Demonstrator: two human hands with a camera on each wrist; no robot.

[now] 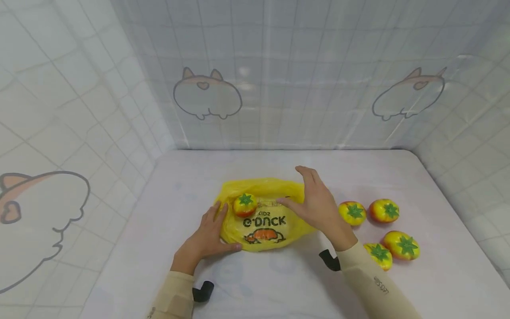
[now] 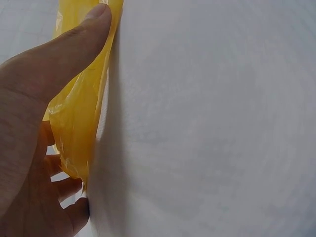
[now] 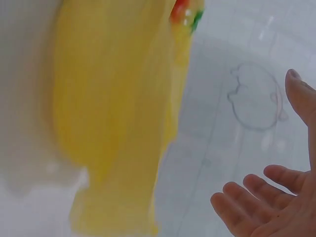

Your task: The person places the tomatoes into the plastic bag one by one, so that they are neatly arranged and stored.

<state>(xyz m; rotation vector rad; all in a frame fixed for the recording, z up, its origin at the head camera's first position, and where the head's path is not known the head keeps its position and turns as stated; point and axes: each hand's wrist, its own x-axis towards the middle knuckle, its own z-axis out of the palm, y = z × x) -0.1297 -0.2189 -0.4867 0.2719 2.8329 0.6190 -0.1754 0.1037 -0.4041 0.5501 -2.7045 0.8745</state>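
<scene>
A yellow plastic bag (image 1: 295,235) printed with E·DUCK lies flattened on the table. One yellow-red fruit (image 1: 245,205) with a green star-shaped leaf cap rests on its left part. My left hand (image 1: 207,235) touches the bag's left end, thumb along the front edge and fingers spread along the side. The left wrist view shows the thumb (image 2: 84,42) against the yellow plastic (image 2: 79,133). Over the bag's right end hovers my right hand (image 1: 318,201), thumb and fingers spread, holding nothing. In the right wrist view this hand (image 3: 271,202) is apart from the bag (image 3: 113,108).
Several more such fruits lie to the right: one (image 1: 352,213) near the right hand, another (image 1: 384,210) beside it, and others (image 1: 401,245) nearer the right forearm. The white table (image 1: 255,288) meets a tiled-pattern curtain (image 1: 303,88) at its back edge.
</scene>
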